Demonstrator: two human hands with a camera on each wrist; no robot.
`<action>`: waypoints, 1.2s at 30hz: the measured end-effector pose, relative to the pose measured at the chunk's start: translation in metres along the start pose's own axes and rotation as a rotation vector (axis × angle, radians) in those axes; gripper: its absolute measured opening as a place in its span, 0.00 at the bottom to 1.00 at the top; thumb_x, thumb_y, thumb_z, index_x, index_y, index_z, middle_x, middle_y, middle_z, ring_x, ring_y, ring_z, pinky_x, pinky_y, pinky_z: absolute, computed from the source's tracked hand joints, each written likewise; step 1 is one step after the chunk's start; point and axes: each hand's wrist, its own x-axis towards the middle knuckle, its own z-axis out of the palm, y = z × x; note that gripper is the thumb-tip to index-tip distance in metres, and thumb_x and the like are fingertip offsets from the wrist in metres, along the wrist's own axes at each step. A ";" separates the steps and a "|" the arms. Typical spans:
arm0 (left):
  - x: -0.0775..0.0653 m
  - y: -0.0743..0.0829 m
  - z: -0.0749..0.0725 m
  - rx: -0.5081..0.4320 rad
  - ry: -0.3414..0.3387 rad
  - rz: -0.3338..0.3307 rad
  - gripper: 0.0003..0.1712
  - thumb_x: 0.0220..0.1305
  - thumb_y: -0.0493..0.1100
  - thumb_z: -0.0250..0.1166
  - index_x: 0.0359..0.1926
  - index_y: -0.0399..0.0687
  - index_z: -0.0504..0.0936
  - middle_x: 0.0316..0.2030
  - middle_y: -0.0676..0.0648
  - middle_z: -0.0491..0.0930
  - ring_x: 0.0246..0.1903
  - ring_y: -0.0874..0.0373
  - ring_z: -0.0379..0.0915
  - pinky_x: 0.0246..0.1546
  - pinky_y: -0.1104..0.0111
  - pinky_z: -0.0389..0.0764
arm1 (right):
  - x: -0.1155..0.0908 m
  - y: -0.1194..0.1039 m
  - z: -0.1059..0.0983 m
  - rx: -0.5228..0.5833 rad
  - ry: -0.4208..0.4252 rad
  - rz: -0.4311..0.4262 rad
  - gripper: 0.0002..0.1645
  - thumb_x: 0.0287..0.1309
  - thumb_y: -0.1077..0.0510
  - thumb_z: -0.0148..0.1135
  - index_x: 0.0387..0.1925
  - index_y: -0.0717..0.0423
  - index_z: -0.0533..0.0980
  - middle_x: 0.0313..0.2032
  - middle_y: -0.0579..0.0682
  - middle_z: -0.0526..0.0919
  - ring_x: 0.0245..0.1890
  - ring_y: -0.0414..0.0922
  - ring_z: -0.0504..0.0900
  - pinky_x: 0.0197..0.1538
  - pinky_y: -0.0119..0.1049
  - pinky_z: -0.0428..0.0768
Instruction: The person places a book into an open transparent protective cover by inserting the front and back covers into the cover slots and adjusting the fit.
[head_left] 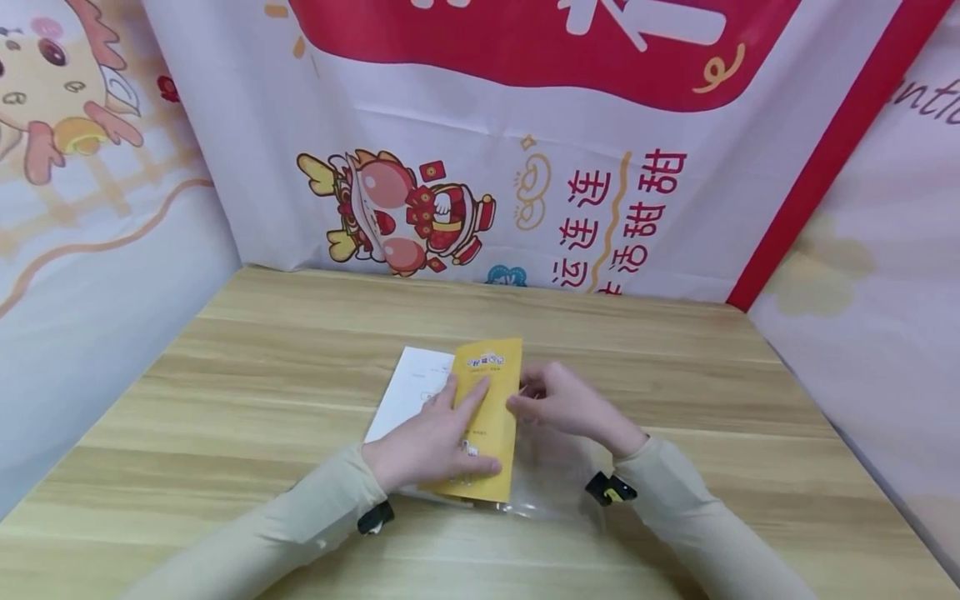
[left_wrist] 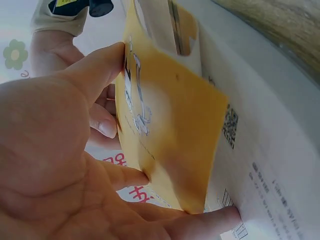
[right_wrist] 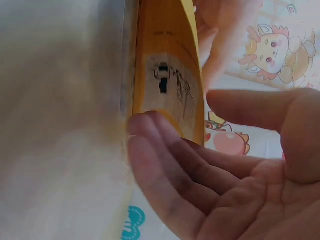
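Yellow leaf: a yellow rectangular leaf of printed paper [head_left: 498, 421] is held near the middle of the wood-grained counter [head_left: 225, 400]; it is shown bowed in the right wrist view.
White sheet: a white rectangular sheet of printed paper [head_left: 408, 383] is placed towards ten o'clock of the leaf and partly covered by it; whether the two are joined cannot be told.
Clear film: a thin sheet or bag of transparent plastic [head_left: 561, 479] is seen at four o'clock of the leaf.
Left hand: the left hand [head_left: 431, 446] is laid in from eight o'clock with its fingers spread and fairly straight; the leaf is touched by thumb and forefinger, the white sheet by another fingertip, and nothing is gripped.
Right hand: at three o'clock, the leaf's edge is pinched by the right hand [head_left: 573, 404], between thumb and curled fingers.
Step in hand: the leaf seems to be handled at its right edge while being steadied from the left.
Next move: a light, sure pinch seems called for, with pressure eased from the left, lest the paper be creased.
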 end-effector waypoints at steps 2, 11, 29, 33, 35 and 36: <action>0.000 0.000 0.001 0.004 0.000 0.000 0.61 0.49 0.74 0.62 0.76 0.59 0.42 0.72 0.33 0.35 0.68 0.37 0.43 0.59 0.48 0.62 | -0.001 0.000 -0.002 -0.041 -0.017 -0.008 0.13 0.60 0.57 0.62 0.46 0.56 0.78 0.31 0.45 0.81 0.31 0.45 0.79 0.32 0.35 0.79; -0.001 0.000 0.005 0.041 0.018 0.005 0.60 0.51 0.71 0.64 0.76 0.54 0.43 0.71 0.32 0.35 0.67 0.34 0.46 0.59 0.48 0.62 | -0.003 0.001 -0.012 -0.128 -0.115 -0.075 0.17 0.60 0.58 0.62 0.51 0.57 0.77 0.36 0.44 0.82 0.38 0.43 0.80 0.41 0.31 0.78; -0.001 0.002 0.017 0.101 0.081 0.036 0.61 0.48 0.64 0.70 0.74 0.46 0.49 0.71 0.30 0.36 0.63 0.27 0.50 0.53 0.45 0.67 | -0.009 0.007 -0.011 -0.543 -0.225 0.219 0.69 0.26 0.42 0.80 0.71 0.57 0.56 0.69 0.57 0.57 0.67 0.57 0.56 0.62 0.56 0.61; -0.001 0.002 0.016 0.104 0.072 0.041 0.60 0.48 0.64 0.70 0.74 0.47 0.50 0.71 0.31 0.36 0.63 0.27 0.50 0.53 0.45 0.68 | -0.012 0.011 -0.009 -0.613 -0.282 0.247 0.78 0.21 0.36 0.80 0.73 0.56 0.49 0.72 0.58 0.45 0.70 0.60 0.43 0.64 0.59 0.51; -0.002 0.002 0.015 0.111 0.081 0.044 0.60 0.48 0.64 0.70 0.74 0.47 0.51 0.71 0.31 0.36 0.62 0.27 0.50 0.51 0.45 0.69 | -0.011 0.015 -0.008 -0.645 -0.296 0.236 0.81 0.20 0.33 0.79 0.73 0.59 0.47 0.72 0.60 0.42 0.70 0.61 0.40 0.66 0.58 0.48; -0.002 0.002 0.015 0.112 0.084 0.043 0.60 0.47 0.64 0.71 0.74 0.47 0.52 0.71 0.31 0.37 0.62 0.27 0.51 0.51 0.44 0.70 | -0.010 0.017 -0.007 -0.653 -0.300 0.232 0.82 0.19 0.31 0.78 0.73 0.61 0.47 0.72 0.61 0.41 0.70 0.62 0.39 0.66 0.57 0.46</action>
